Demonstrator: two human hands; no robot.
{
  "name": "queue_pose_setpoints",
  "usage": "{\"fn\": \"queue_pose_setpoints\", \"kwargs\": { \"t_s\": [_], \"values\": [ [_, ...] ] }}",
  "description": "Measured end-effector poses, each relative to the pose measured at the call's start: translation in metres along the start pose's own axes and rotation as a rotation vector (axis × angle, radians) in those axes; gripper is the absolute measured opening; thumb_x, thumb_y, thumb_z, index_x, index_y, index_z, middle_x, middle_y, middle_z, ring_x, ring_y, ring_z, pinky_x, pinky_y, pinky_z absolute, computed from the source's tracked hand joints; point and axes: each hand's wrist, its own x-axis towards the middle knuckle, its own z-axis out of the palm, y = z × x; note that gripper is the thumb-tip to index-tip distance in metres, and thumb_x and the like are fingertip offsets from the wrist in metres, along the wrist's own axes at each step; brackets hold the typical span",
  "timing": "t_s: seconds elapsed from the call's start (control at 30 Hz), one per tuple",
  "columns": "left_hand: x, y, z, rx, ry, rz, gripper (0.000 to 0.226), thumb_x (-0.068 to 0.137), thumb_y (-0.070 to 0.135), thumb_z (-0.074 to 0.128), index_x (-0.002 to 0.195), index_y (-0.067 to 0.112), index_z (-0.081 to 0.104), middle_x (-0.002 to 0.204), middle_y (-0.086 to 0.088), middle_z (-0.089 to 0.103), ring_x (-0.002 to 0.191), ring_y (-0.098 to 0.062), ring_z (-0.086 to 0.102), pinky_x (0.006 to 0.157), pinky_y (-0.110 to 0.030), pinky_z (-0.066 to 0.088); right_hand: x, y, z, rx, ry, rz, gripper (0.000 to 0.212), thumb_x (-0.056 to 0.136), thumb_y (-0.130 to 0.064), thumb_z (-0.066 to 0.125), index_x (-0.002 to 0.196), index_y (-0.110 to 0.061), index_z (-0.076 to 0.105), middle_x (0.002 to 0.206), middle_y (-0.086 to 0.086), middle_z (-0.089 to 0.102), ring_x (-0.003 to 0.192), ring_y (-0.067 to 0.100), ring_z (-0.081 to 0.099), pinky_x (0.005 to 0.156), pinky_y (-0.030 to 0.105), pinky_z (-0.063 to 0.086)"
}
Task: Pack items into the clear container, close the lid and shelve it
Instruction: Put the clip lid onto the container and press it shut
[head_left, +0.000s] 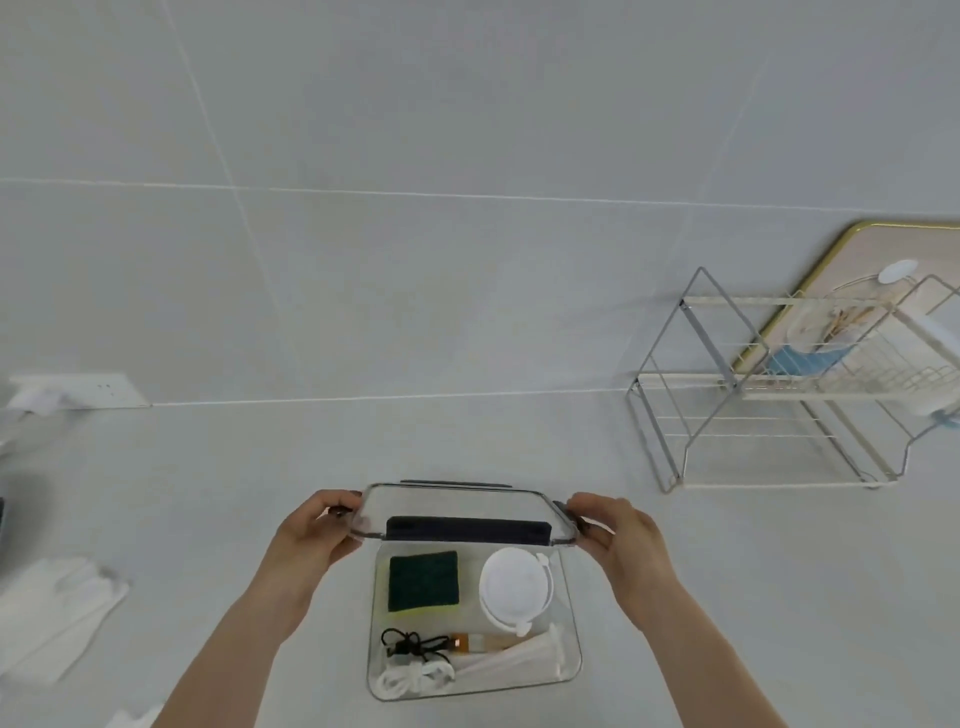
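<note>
The clear container (569, 660) stands on the white counter in front of me. Inside lie a green sponge (423, 580), a round white lid-like item (511, 584), black and white cables (410, 660) and a brush with a white handle (498, 652). I hold the clear lid (457, 501) tilted above the container's far edge. My left hand (317, 530) grips its left end and my right hand (618, 530) its right end. A dark clip strip (467, 530) runs along the lid's near edge.
A two-tier wire rack (753, 405) stands at the right against the wall, with dishes and a blue cloth (800, 361) on its upper tier. A gold-rimmed board (810, 260) leans behind it. White gloves (52, 613) lie at the left. A wall socket (98, 389) sits at far left.
</note>
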Motion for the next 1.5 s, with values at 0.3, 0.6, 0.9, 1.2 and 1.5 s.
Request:
{"fn": "queue_pose_setpoints", "kwargs": {
  "t_s": [0.3,0.6,0.9,1.2,1.5],
  "values": [
    [-0.033,-0.063,-0.018,0.072,-0.021,-0.26,0.041,0.066,-0.002,0.052,0.092,0.016,0.078,0.104,-0.013,0.074,0.1,-0.028,0.067,0.099,-0.041,0.05,-0.03,0.049,0.005,-0.359,0.27,-0.076,0.04,0.072,0.006,0.075,0.104,-0.018,0.07,0.095,0.002,0.071,0.081,0.024,0.068,0.067,0.029,0.051],
    [-0.043,-0.084,0.002,0.181,0.148,-0.179,0.021,0.078,0.014,0.077,0.095,0.019,0.068,0.099,-0.005,0.069,0.088,-0.023,0.067,0.085,-0.039,0.054,-0.038,0.071,-0.002,-0.422,0.309,-0.027,0.042,0.073,0.006,0.071,0.106,-0.02,0.065,0.095,0.003,0.071,0.077,0.03,0.069,0.068,0.038,0.056],
    [-0.044,-0.092,0.028,0.318,0.233,-0.126,0.03,0.078,0.014,0.076,0.095,0.024,0.054,0.097,0.002,0.065,0.082,-0.022,0.063,0.065,-0.033,0.046,-0.017,0.078,-0.017,-0.389,0.261,0.098,0.031,0.079,-0.002,0.072,0.106,-0.016,0.064,0.094,0.008,0.073,0.08,0.031,0.07,0.08,0.047,0.059],
    [-0.029,-0.095,0.033,0.29,0.298,-0.13,0.037,0.075,0.01,0.077,0.096,0.03,0.054,0.099,-0.001,0.066,0.086,-0.027,0.064,0.075,-0.04,0.052,-0.007,0.08,-0.021,-0.328,0.21,0.106,0.027,0.078,0.003,0.075,0.098,-0.013,0.068,0.089,0.012,0.075,0.074,0.028,0.069,0.067,0.042,0.059],
    [-0.014,-0.082,0.042,0.575,0.363,-0.064,0.042,0.075,0.025,0.076,0.113,0.028,0.058,0.115,-0.003,0.061,0.103,-0.024,0.059,0.079,-0.038,0.051,0.004,0.075,-0.009,-0.775,0.231,-0.118,0.021,0.082,-0.018,0.076,0.103,-0.02,0.075,0.093,-0.002,0.074,0.093,0.019,0.066,0.082,0.032,0.051]
  ]
}}
